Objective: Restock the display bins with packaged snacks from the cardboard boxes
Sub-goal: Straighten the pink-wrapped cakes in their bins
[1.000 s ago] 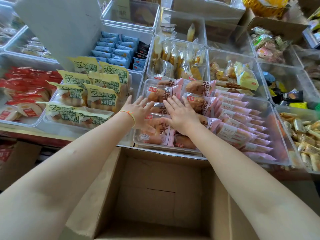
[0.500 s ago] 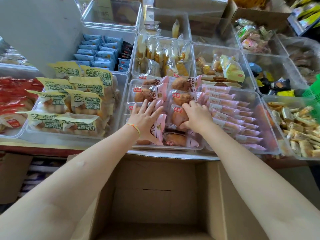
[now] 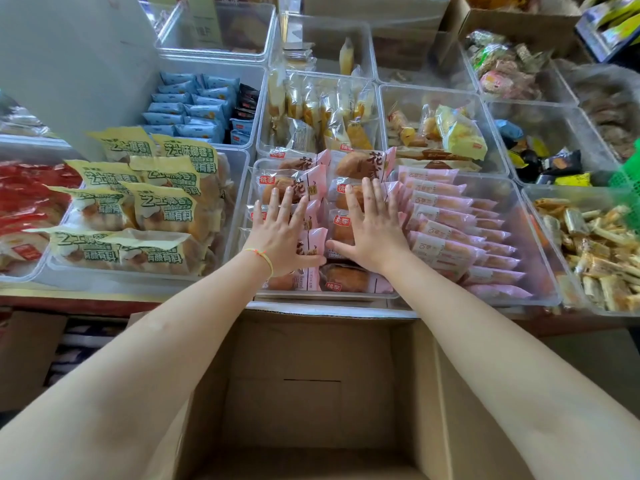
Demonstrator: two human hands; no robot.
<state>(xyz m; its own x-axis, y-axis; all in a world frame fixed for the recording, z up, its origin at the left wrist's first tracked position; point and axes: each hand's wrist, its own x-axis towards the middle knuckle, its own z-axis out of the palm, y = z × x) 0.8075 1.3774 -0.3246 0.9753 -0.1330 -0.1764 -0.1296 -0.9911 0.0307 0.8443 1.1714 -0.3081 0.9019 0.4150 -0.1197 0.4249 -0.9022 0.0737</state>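
Observation:
A clear display bin [image 3: 254, 161] in the middle of the counter holds pink-and-clear packs of brown bread [image 3: 360, 164] in two rows. My left hand [image 3: 282, 233] lies flat with spread fingers on the left row of packs. Beside it, my right hand [image 3: 372, 226] presses flat on the right row, fingers straight. Neither hand grips a pack. Directly below my arms stands an open cardboard box [image 3: 311, 386], and its inside shows only bare cardboard.
Left of the bin, a clear bin [image 3: 239, 188] holds yellow-green bread packs [image 3: 162, 206]; red packs [image 3: 27, 199] lie further left. Right of it stand pink sleeve packs [image 3: 450, 230] and a bin of small golden bars [image 3: 595, 251]. More bins and cardboard boxes fill the back.
My right hand has uncurled from the packs and now lies flat on them. My left hand shifted slightly and stays flat. The view moved a little closer.

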